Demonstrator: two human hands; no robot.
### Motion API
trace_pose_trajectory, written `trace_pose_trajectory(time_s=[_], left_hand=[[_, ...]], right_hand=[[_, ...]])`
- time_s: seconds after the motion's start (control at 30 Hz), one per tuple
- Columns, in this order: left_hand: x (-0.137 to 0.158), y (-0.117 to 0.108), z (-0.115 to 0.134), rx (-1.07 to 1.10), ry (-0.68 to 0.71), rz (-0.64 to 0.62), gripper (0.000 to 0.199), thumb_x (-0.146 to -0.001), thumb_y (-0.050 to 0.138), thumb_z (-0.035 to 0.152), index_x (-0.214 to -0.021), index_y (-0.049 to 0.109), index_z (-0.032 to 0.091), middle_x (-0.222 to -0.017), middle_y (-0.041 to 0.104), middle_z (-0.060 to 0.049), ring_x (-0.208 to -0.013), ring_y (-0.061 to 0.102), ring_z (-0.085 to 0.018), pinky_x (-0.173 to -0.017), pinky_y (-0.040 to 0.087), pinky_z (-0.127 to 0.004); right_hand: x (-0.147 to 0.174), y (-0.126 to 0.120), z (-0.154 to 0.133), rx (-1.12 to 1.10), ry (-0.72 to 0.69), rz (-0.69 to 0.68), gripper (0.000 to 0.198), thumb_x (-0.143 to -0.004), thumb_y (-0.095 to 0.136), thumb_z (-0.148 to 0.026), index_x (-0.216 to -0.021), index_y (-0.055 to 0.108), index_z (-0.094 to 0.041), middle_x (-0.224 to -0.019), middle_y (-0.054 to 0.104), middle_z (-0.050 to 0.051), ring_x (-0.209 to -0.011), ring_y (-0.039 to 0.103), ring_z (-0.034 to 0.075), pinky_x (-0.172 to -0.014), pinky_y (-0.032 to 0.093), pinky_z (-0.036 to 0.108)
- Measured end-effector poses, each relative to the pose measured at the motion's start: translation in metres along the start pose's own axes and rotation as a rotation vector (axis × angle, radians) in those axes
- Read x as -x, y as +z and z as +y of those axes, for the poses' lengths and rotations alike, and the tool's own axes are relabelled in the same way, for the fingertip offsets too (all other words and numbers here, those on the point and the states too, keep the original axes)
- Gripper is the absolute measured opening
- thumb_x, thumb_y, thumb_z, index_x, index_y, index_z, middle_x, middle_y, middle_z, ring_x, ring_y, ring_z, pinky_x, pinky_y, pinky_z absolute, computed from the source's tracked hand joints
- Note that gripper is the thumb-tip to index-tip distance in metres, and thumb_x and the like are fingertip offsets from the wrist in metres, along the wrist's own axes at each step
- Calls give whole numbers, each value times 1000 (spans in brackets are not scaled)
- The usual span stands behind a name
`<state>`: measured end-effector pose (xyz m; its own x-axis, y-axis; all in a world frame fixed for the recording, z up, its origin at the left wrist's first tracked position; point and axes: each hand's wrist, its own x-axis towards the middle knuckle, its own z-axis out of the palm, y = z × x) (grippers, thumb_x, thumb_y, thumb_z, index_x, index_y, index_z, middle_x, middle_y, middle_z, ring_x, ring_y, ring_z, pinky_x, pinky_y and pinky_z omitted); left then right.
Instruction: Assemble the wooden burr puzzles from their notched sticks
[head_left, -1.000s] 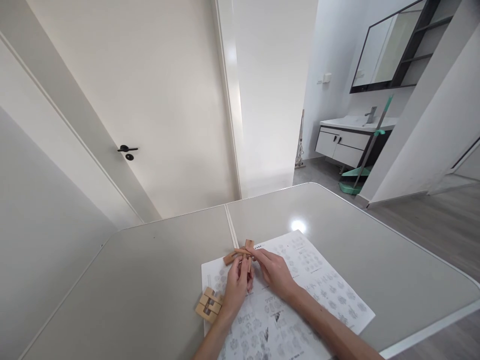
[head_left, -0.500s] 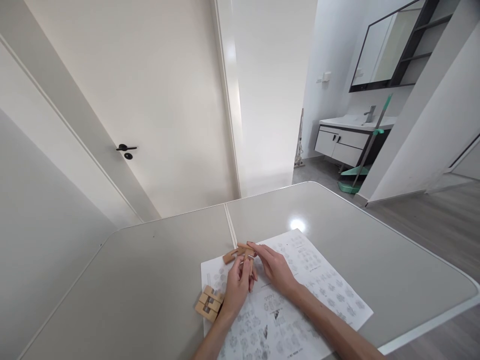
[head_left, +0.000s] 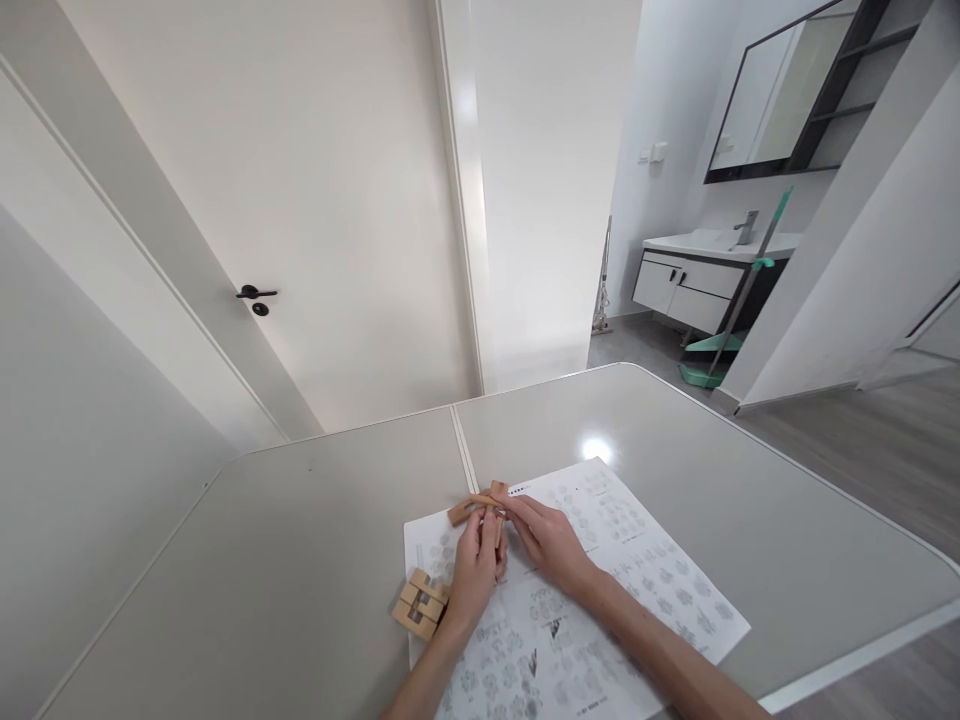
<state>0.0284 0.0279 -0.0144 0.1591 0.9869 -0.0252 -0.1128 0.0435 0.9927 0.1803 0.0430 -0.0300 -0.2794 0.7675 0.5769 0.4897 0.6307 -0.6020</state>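
My left hand is closed around small wooden puzzle pieces over the upper left part of a printed sheet. My right hand pinches a thin wooden puzzle piece that crosses over the ones in the left hand. Other notched wooden pieces show just beyond the fingertips; whether they are held or lie on the table I cannot tell. A squarish assembled wooden block puzzle rests at the sheet's left edge, beside my left wrist. My fingers hide much of the held pieces.
The grey table has a seam running away from the sheet. Past its far edge stands a white door with a black handle. A washbasin cabinet and a green broom and dustpan are at the back right.
The thin piece in my right hand has turned and come lower across the left hand's pieces. A wooden block end now shows behind it. The view has shifted slightly.
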Motion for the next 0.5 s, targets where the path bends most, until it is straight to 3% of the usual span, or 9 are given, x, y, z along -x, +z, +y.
trace_pose_trajectory(time_s=[0.5], left_hand=[[1, 2, 4, 28, -56, 2, 47, -89, 57, 69, -91, 51, 22, -56, 37, 9, -43, 26, -6, -40, 23, -19]], right_hand=[[0, 0, 0, -92, 14, 1, 39, -107, 41, -24, -143, 53, -33, -121, 72, 6, -101, 72, 20, -87, 59, 33]])
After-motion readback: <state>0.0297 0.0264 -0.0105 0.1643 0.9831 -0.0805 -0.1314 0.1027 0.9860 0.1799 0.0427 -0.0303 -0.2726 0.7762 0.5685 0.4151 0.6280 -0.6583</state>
